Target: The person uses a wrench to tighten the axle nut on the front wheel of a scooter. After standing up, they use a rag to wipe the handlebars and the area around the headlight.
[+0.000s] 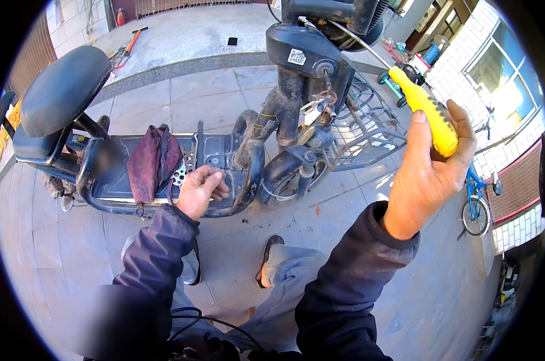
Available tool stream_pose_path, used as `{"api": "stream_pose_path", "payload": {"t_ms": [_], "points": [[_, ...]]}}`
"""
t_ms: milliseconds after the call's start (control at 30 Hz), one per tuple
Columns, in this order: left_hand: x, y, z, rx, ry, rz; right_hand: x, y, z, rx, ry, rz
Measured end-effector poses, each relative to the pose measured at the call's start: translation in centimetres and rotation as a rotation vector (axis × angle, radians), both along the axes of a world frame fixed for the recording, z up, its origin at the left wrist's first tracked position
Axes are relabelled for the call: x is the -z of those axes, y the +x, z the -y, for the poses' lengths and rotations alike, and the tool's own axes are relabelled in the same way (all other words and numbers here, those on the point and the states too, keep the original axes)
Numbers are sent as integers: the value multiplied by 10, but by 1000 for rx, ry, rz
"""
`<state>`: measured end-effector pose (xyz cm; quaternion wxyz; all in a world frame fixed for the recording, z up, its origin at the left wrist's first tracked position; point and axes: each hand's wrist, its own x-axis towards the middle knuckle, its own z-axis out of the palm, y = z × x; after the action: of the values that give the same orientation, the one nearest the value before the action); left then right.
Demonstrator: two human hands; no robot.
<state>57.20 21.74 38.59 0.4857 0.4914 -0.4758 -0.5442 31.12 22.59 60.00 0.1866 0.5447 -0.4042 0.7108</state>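
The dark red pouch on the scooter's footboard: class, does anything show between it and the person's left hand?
Yes: a silver perforated piece shows between the left hand and the dark red pouch, beside the pouch's right edge.

The tip of the yellow screwdriver (426,111) is lost against the dark front of the scooter (248,144), and part of its handle is covered by the right hand (426,177). The palm of the left hand (197,194) is hidden; whether anything is held there cannot be told. The scooter's top is cut off by the upper edge. A patch below the seat (66,90) is blurred, as is the left sleeve's (155,246) lower end.
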Motion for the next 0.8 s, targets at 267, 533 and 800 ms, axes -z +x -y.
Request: {"api": "stream_pose_path", "payload": {"t_ms": [267,533,800], "points": [[2,2,0,-7,-17,6,-1,7,-7,35,220,178],[5,2,0,12,13,2,2,6,1,-71,380,235],[4,6,1,20,-3,10,6,9,4,58,149,216]]}}
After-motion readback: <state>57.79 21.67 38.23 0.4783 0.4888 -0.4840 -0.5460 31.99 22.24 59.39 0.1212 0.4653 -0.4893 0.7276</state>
